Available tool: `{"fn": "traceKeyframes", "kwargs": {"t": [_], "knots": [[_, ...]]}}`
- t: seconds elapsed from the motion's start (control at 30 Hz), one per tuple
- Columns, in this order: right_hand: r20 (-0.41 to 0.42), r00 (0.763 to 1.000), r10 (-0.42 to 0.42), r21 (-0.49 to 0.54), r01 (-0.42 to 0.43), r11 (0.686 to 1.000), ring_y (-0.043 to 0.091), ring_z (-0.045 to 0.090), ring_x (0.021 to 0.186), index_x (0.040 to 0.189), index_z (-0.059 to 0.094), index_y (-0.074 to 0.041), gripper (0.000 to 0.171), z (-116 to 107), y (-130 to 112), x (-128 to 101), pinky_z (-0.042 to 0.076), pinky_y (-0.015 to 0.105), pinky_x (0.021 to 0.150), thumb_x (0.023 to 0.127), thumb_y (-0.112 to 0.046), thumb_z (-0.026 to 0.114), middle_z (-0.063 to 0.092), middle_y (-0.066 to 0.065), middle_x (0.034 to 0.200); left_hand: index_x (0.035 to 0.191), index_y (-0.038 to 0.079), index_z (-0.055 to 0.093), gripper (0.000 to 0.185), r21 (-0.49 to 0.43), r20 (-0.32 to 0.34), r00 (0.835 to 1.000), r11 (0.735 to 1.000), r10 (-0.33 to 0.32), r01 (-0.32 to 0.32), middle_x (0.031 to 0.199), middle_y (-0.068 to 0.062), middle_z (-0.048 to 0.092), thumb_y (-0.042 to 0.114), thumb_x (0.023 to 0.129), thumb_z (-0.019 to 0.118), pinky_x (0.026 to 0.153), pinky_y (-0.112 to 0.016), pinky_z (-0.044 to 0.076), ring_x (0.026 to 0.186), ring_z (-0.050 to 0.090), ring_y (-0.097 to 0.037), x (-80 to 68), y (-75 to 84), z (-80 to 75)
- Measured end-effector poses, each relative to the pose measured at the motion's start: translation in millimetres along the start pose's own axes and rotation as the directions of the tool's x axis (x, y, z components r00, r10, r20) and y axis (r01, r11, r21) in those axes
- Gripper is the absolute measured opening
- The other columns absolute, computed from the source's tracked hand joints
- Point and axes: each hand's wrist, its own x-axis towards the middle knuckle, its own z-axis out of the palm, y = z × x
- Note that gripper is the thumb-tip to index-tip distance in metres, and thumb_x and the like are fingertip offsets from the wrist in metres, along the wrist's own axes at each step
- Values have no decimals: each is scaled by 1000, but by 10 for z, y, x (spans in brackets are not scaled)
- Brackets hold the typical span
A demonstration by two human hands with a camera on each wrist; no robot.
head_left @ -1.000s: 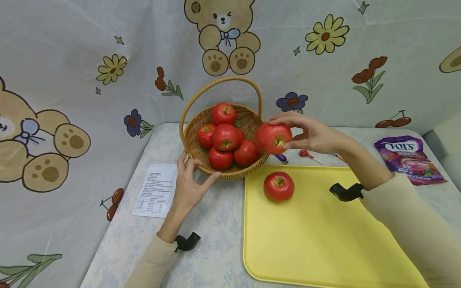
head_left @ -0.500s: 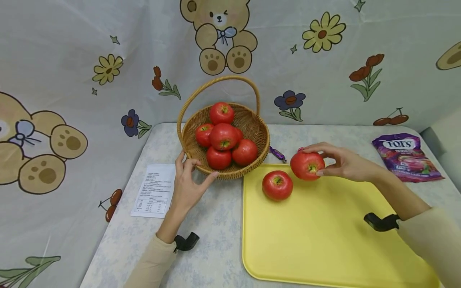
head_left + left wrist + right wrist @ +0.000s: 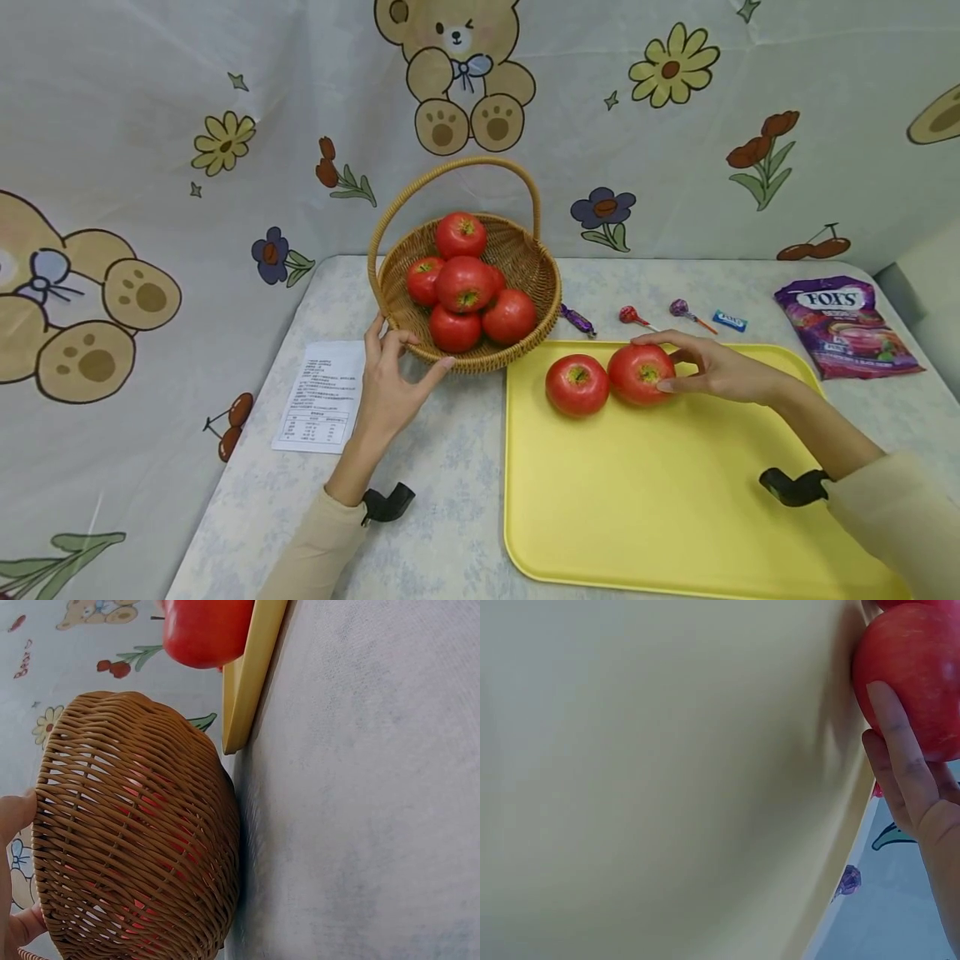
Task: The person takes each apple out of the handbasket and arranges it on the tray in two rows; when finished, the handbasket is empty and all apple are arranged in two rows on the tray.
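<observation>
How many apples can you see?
8. One apple sits on the tray, another apple is in the right hand, and six apples are in the basket. More could be hidden underneath.

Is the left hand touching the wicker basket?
Touching: the left wrist view shows the left hand with its thumb against the wicker basket at the rim.

Seen turned on its side, a brown wicker basket (image 3: 142,832) fills the lower left, with patches of red showing through gaps in its weave; a left hand (image 3: 13,817), partly cut off by the view's edge, touches the rim in two places. Near the top, a rounded red apple (image 3: 206,630) shows beside the edge of a yellow tray (image 3: 251,671). Pale, mottled tabletop (image 3: 360,787) spans the right, and a light cloth (image 3: 187,694) printed with bears and flowers lies behind.
</observation>
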Motion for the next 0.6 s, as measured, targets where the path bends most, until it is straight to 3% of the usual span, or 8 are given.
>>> {"fn": "traceKeyframes", "kwargs": {"t": [0.2,0.33,0.6], "knots": [[-26,999,27,-34,-28,999,28,55,118,148,38,-16,66,31,-11,5,51,27,90,91,-16,70,42,12,145,103,10,52,50,-1,3,1000,1000,-6,6,158,-20,19,43,79,81,101,-58,42,143,30,-42,4,8,-5],[9,998,59,-5,-59,998,38,53,118,149,36,-15,68,56,-37,1,53,29,87,91,-16,70,42,13,145,103,10,52,50,0,1,1000,1000,-5,5,158,-20,19,43,79,81,101,-59,42,143,30,-43,4,8,-6],[83,989,119,42,-122,992,23,62,100,152,27,-11,69,64,-93,-66,57,35,76,94,-16,65,40,24,141,103,10,52,49,-10,3,1000,1000,-3,3,159,-19,17,43,79,81,102,-57,43,142,33,-42,4,6,-4]]}}
